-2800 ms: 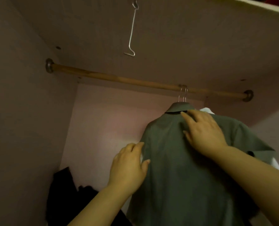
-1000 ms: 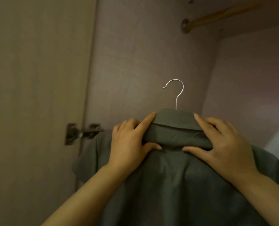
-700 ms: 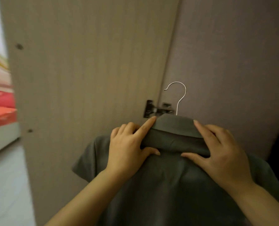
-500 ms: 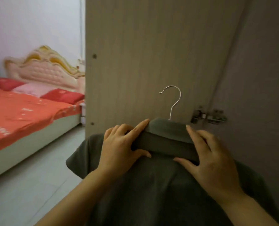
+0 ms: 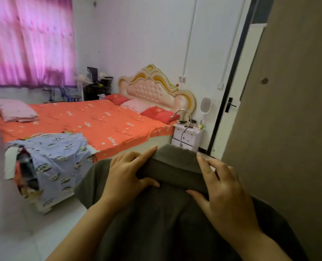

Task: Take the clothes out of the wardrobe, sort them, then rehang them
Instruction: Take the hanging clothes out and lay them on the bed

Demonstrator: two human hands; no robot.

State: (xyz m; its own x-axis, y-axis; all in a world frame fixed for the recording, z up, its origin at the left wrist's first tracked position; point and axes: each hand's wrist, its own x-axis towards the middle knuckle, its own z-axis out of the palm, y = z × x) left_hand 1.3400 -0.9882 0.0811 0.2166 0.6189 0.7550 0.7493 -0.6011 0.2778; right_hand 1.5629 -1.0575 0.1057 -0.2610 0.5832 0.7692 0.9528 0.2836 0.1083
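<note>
Holding a grey-green shirt (image 5: 165,223) by its collar, the left hand (image 5: 126,176) and right hand (image 5: 226,196) each pinch one side, likely steadying it on its hanger (image 5: 182,134), near the bed (image 5: 100,123).

Left hand (image 5: 127,174) and right hand (image 5: 226,191) grip the grey-green shirt (image 5: 162,223) (collar up) near the bed (image 5: 92,121).

light: bright, pink through curtain (image 5: 30,40) | blur: left edge | distortion: wide-angle bend
</note>
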